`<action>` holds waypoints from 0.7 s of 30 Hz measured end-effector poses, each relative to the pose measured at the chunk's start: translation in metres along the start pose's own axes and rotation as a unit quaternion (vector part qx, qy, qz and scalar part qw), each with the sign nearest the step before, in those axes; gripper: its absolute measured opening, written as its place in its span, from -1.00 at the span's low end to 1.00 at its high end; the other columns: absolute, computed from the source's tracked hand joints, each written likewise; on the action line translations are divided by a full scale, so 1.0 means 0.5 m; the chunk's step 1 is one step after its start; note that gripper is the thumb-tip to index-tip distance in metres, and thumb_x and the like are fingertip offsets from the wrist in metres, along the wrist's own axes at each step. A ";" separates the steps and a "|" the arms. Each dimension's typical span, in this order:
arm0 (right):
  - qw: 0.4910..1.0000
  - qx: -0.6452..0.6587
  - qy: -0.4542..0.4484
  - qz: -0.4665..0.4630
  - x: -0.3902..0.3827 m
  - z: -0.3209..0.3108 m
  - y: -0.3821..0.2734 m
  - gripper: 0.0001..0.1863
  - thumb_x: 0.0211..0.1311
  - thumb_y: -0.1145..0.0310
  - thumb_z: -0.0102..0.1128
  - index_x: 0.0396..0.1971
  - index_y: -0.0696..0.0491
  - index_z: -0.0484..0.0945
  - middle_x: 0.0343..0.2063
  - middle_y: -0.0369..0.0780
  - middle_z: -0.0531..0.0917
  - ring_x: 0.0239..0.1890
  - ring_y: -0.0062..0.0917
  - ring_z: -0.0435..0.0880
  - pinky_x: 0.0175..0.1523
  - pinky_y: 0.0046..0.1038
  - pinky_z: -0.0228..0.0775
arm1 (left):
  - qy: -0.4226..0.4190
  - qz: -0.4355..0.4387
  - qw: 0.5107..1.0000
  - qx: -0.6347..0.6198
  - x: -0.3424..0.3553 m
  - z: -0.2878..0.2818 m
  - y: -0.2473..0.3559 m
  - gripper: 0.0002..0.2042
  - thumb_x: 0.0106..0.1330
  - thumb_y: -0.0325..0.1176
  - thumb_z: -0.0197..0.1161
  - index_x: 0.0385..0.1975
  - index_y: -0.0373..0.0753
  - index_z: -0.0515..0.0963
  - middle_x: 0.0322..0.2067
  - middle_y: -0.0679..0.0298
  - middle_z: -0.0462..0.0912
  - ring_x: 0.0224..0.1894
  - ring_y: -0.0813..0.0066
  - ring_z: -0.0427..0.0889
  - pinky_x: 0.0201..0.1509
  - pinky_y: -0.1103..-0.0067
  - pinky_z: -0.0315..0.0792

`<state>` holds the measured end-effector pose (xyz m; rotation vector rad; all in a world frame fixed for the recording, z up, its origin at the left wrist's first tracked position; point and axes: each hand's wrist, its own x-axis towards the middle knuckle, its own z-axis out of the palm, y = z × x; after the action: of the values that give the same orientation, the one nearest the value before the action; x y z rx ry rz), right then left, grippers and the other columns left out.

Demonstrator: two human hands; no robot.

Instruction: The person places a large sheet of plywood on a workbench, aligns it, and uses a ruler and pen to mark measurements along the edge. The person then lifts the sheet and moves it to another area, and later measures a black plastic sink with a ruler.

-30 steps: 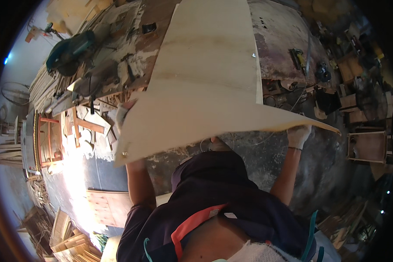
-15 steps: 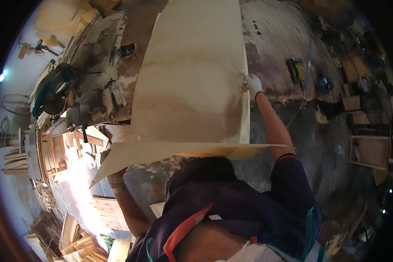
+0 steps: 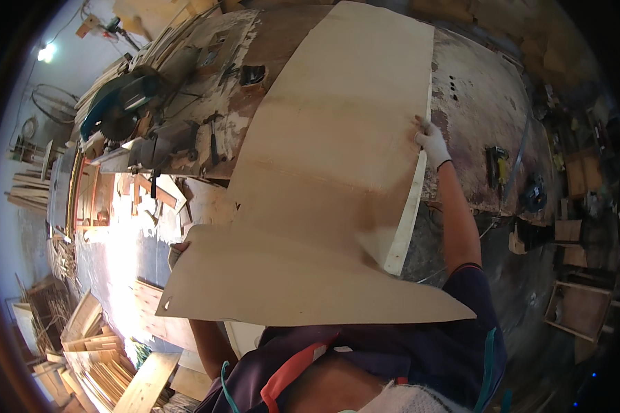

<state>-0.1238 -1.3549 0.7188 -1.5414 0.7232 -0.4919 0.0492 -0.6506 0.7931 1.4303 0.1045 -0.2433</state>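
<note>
A long, thin beige sheet (image 3: pixel 337 103) lies over the workbench and bends at its near end into a broad loose flap (image 3: pixel 303 282) over my lap. My left hand (image 3: pixel 177 253) grips the flap's left edge; most of its fingers are hidden behind the sheet. Farther out, my right hand (image 3: pixel 432 144), in a white glove with bare fingertips, is closed on the sheet's right edge. Beneath that edge a narrow pale strip (image 3: pixel 408 220) shows, jutting past the bench toward me.
On the bench's left are a circular-blade saw (image 3: pixel 120 113), a hammer (image 3: pixel 213 138) and a dark clamp (image 3: pixel 153 172). A yellow-black tool (image 3: pixel 496 165) lies at the right. Wood offcuts (image 3: pixel 103 375) pile up at the lower left; an open wooden box (image 3: pixel 580 310) stands at right.
The sheet's near flap has opened out, showing a wider face and hanging nearer my body. More of the pale strip shows. Both hands keep their grip, and the view has shifted.
</note>
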 end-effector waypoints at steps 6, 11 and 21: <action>0.958 -0.225 0.033 -0.176 0.040 0.010 -0.233 -0.53 0.16 0.54 0.23 0.13 0.18 0.64 -0.30 -0.30 0.75 -0.36 -0.69 0.63 -0.21 -0.53 0.51 | -0.092 -0.098 0.986 -0.101 -0.047 -0.025 0.011 -0.72 0.50 -0.21 0.16 -0.01 -0.28 0.59 -0.15 0.16 0.72 -0.25 0.43 0.73 -0.16 0.53 0.64; 0.906 -0.302 0.052 -0.294 -0.047 0.044 -0.557 -0.59 0.30 0.52 0.19 0.15 0.14 0.64 -0.12 -0.25 0.77 -0.11 -0.67 0.69 0.05 -0.54 0.54 | -0.212 -0.207 0.945 -0.136 -0.108 0.026 0.057 -0.59 0.38 -0.39 0.22 0.20 -0.39 0.48 -0.04 0.12 0.69 -0.07 0.39 0.71 -0.01 0.52 0.60; 0.650 -0.422 0.199 -0.599 -0.237 -0.011 -1.065 -0.60 0.14 0.52 0.11 -0.01 0.09 0.71 -0.34 -0.32 0.74 -0.38 -0.61 0.63 -0.22 -0.52 0.49 | -0.443 -0.117 0.885 0.083 -0.021 0.047 -0.112 -0.54 0.42 -0.36 0.21 0.24 -0.49 0.42 0.05 0.26 0.59 0.12 0.54 0.52 0.20 0.61 0.41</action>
<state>-0.1294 -1.2763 1.2585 -2.7929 0.0600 -1.7021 0.0246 -0.6797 0.7448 1.3503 -0.5091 -1.1042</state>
